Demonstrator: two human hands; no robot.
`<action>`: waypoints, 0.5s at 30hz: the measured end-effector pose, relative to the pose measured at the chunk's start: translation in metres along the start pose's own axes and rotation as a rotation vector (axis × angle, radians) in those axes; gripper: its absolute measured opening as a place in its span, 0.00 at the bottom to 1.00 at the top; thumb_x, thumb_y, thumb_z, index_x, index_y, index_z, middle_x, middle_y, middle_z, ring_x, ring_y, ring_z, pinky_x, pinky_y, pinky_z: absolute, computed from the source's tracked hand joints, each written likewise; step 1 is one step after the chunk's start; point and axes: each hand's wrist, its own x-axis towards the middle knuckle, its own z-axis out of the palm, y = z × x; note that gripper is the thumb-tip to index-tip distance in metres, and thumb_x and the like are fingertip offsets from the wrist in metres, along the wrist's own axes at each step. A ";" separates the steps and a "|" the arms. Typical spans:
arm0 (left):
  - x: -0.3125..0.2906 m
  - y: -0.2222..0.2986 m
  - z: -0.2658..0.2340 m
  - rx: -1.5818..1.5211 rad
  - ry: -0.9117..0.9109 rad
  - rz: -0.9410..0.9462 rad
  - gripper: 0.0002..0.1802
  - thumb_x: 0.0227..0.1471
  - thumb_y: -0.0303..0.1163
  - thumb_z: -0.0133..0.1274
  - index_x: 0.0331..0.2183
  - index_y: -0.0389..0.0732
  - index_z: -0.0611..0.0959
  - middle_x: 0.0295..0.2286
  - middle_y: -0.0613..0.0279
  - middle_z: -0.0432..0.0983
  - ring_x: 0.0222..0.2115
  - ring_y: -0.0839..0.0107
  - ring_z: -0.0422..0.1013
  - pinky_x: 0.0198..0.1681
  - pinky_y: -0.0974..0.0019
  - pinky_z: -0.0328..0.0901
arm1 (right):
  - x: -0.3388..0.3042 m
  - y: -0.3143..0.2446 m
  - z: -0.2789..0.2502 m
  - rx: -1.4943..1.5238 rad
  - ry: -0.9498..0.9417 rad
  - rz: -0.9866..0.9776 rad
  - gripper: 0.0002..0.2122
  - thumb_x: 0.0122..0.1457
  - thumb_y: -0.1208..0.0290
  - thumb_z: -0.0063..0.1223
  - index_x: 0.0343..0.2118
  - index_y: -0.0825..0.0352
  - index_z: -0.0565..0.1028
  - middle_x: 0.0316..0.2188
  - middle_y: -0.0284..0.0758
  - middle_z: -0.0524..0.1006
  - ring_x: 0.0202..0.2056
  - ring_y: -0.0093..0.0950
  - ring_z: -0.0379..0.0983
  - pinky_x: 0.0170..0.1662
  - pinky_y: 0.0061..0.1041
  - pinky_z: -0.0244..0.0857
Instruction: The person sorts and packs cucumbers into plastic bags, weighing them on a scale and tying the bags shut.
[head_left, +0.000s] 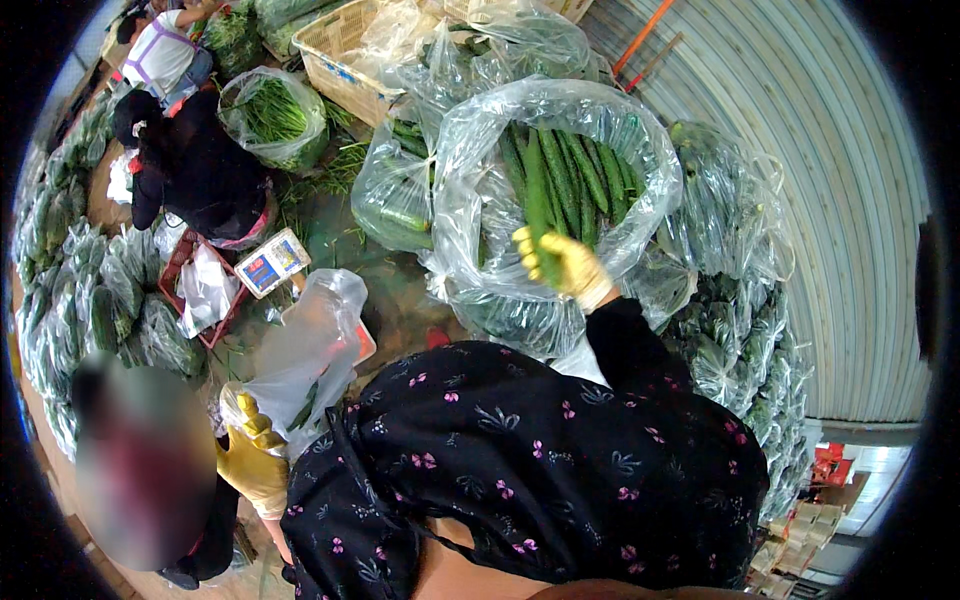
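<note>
We see a corrugated wall filling the far right. In front of it, a large clear sack stands open on the far side, its film rim folded out around a bundle of long green cucumbers. Heaps of bagged produce line the right, and more wrapped bundles line the left. At far left, a co-worker in black bends low, just left of a bag of thin green stalks. A tan crate sits beyond, left of our sack. Near left, a smaller clear bag droops, with a dark green shape showing through its film. A red crate lies farther left, beside a white display panel. Our left hand, in a yellow glove, has its fingers curled round the smaller clear bag's edge. Our right hand, gloved likewise, grasps the lower end of one cucumber, which points away from us over the others in the sack.
</note>
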 end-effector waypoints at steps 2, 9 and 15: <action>0.001 -0.002 0.002 -0.008 -0.036 -0.021 0.36 0.52 0.50 0.43 0.57 0.44 0.56 0.52 0.53 0.60 0.38 0.63 0.64 0.37 0.62 0.62 | 0.018 0.033 0.039 -0.089 -0.076 0.010 0.21 0.52 0.75 0.49 0.50 0.70 0.63 0.38 0.36 0.71 0.38 0.30 0.70 0.43 0.31 0.65; -0.008 0.003 0.062 0.029 -0.161 -0.055 0.43 0.49 0.49 0.48 0.60 0.45 0.47 0.47 0.53 0.60 0.32 0.66 0.61 0.27 0.70 0.58 | 0.116 0.132 0.171 -0.772 -0.632 -0.160 0.16 0.43 0.78 0.52 0.39 0.69 0.72 0.35 0.36 0.74 0.40 0.29 0.69 0.45 0.27 0.62; -0.041 0.031 0.077 0.077 -0.279 0.103 0.46 0.47 0.43 0.52 0.58 0.35 0.47 0.52 0.48 0.54 0.35 0.66 0.62 0.22 0.71 0.59 | 0.121 0.145 0.119 -1.398 -0.516 -0.136 0.24 0.47 0.73 0.52 0.50 0.67 0.65 0.46 0.42 0.71 0.47 0.33 0.68 0.50 0.28 0.61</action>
